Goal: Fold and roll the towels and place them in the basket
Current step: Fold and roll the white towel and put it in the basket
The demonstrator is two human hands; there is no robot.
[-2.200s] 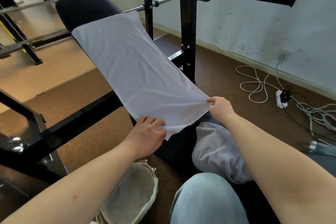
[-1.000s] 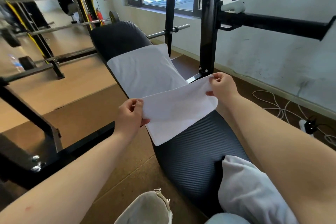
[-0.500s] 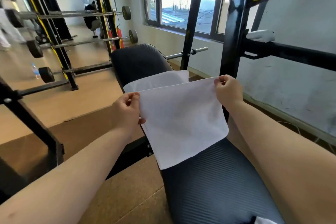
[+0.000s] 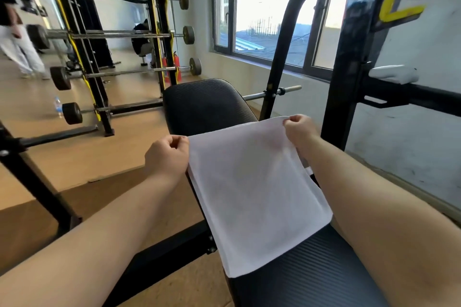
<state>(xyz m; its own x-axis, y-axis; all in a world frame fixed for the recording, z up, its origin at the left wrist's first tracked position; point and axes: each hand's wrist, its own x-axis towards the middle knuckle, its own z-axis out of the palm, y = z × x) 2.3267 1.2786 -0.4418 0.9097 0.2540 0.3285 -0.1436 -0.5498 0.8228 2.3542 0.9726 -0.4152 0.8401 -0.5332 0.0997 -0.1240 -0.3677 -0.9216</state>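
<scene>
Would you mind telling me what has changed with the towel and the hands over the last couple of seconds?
Both hands, left hand and right hand, carried the white towel's near edge up and away, folding it in half over its far end on the black bench. Nothing was let go: each hand still pinches its corner, and the towel still lies on the bench.

towel [image 4: 252, 194]: white matt cloth | bench [image 4: 207, 104]: black ribbed padding

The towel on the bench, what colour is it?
Plain white, no pattern; the towel lies on the black ribbed bench pad, seen best in the head view.
</scene>
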